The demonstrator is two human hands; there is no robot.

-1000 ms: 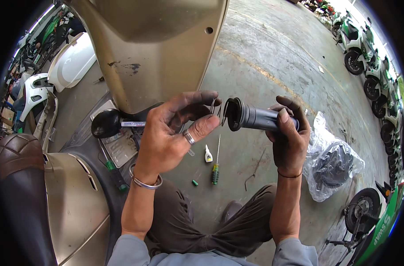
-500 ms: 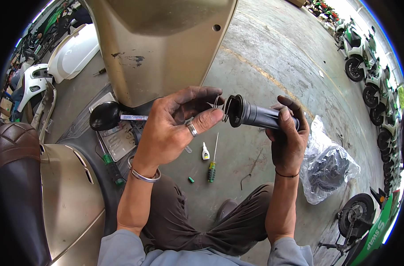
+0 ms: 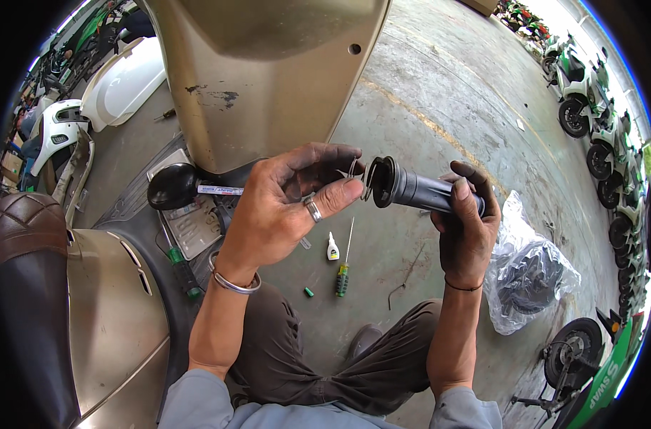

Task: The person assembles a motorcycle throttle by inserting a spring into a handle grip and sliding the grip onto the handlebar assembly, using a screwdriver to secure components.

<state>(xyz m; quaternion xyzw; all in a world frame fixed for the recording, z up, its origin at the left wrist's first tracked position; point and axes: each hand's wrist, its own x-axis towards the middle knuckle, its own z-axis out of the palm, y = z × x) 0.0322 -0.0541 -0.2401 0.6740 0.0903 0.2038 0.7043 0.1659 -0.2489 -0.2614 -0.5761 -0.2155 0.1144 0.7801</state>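
On my feed, my left fingers (image 3: 350, 189) pinch a wire coil (image 3: 369, 187), nearly closed, at the mouth of the dark tube (image 3: 425, 193); my right fingers (image 3: 465, 199) wrap that tube above the floor (image 3: 404, 247), probably so it faces the coil.

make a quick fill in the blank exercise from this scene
The hand pinching the wire coil beside the dark tube is the ____ one.
The screwdriver next to the white bottle lies to its ____ in the picture.
The small cylinder lying near them is coloured ____.

Missing words: left; right; green
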